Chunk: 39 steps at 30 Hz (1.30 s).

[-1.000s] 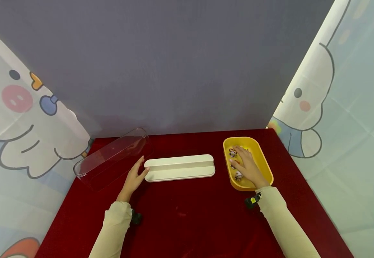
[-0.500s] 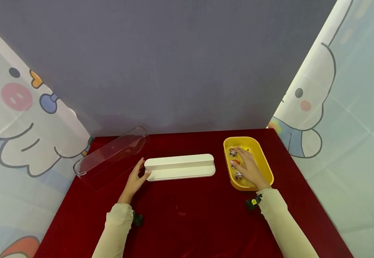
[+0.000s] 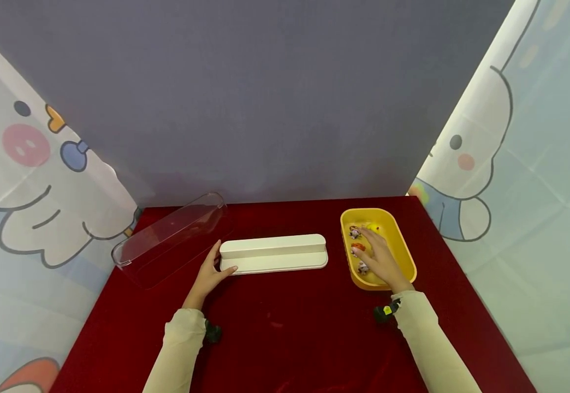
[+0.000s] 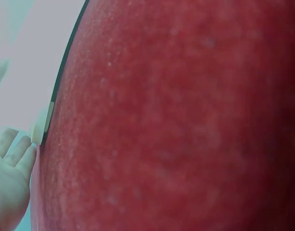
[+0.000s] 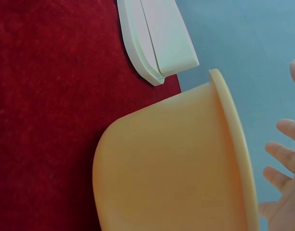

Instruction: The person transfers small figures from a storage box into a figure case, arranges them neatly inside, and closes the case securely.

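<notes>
At the white tray point(image 3: 277, 260)'s nine o'clock rests the unclenched left hand point(image 3: 208, 277); the released right hand point(image 3: 382, 263) overhangs the yellow tub point(image 3: 400, 248).

Smooth plastic white stand point(image 3: 272, 263), smooth plastic yellow bin point(image 5: 171, 168), glossy cover point(image 3: 172, 238), velvety cloth point(image 3: 285, 338)

Nearer to us than the white tray point(image 3: 275, 263) and off its left end, we see the left sleeve point(image 3: 174, 349), cream, plain and loose, gathered in soft creases at the cuff. Beside that cuff we make out a small dark wrist unit point(image 3: 213, 332). Off the tray's right end we find the matching right sleeve point(image 3: 432, 341) and a black wrist device point(image 3: 382, 314) bearing a bright yellow patch point(image 3: 387, 310).
</notes>
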### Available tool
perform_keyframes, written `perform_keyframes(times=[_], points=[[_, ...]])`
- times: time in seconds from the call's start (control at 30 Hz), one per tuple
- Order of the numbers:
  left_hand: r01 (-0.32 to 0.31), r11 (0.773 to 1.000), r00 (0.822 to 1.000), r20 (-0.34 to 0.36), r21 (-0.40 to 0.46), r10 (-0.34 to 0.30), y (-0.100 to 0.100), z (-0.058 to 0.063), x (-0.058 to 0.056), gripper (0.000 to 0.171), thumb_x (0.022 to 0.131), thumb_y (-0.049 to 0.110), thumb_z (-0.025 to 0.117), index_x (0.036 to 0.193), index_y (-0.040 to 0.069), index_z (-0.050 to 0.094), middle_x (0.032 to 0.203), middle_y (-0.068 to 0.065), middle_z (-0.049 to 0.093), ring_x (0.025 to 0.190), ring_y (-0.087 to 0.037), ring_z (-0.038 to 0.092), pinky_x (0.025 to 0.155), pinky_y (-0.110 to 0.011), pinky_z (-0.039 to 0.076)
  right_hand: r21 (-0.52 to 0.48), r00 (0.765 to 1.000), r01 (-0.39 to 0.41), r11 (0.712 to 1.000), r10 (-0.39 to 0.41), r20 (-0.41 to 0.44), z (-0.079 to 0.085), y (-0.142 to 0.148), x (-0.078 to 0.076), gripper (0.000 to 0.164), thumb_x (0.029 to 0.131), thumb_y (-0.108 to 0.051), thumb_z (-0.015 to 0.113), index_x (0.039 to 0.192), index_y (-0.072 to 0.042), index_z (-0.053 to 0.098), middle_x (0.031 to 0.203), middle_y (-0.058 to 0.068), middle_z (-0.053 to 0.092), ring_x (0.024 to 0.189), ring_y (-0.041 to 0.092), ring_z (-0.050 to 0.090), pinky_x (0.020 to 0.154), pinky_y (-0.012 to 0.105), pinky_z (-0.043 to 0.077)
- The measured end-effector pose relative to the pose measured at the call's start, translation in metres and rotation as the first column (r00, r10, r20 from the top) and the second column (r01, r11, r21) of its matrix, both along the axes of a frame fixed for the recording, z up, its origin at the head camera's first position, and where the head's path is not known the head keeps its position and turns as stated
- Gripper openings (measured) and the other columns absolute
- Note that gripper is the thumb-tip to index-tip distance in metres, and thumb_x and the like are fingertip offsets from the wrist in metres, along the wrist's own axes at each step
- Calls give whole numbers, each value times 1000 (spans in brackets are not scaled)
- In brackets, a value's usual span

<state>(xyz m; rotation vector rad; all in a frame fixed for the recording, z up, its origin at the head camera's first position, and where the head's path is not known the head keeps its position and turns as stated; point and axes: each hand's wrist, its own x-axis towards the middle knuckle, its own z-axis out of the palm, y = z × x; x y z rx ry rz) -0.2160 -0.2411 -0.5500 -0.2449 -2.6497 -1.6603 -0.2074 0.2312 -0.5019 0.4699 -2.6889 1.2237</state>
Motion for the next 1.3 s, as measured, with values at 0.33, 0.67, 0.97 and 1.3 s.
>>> perform_keyframes(times=[0.33, 0.67, 0.97, 1.3], points=[[27, 997, 999, 16, 66, -29, -3, -16, -5, 107, 73, 8, 81, 151, 0, 8, 150, -29, 19, 135, -45, 25, 109, -58, 25, -47, 1000, -11, 999, 11, -4, -5, 10, 4, 60, 93, -22, 60, 143, -1, 36, 147, 25, 31, 133, 46, 25, 97, 66, 34], [9, 998, 998, 66, 64, -13, -4, -18, -7, 108, 73, 3, 80, 151, 2, 5, 153, -26, 11, 139, -42, 18, 112, -53, 22, -102, 999, -34, 994, 38, 33, -5, 18, 8, 60, 93, -16, 59, 145, -1, 33, 149, 25, 27, 128, 46, 35, 97, 60, 40], [9, 1000, 990, 139, 19, -11, -5, -16, -4, 105, 76, -2, 75, 152, 5, 2, 153, -26, 9, 139, -43, 20, 110, -51, 28, -111, 997, -51, 992, 56, 46, -5, 20, 11, 61, 92, -14, 61, 143, 3, 34, 147, 28, 29, 123, 48, 40, 97, 58, 41], [-1, 1000, 991, 136, -6, 2, -9, -17, -1, 103, 76, -3, 75, 152, 4, 5, 153, -26, 14, 138, -42, 23, 109, -50, 30, -125, 997, -69, 990, 71, 12, 25, 7, 33, 57, 86, 1, 64, 138, 7, 41, 141, 32, 35, 122, 51, 40, 95, 59, 40]])
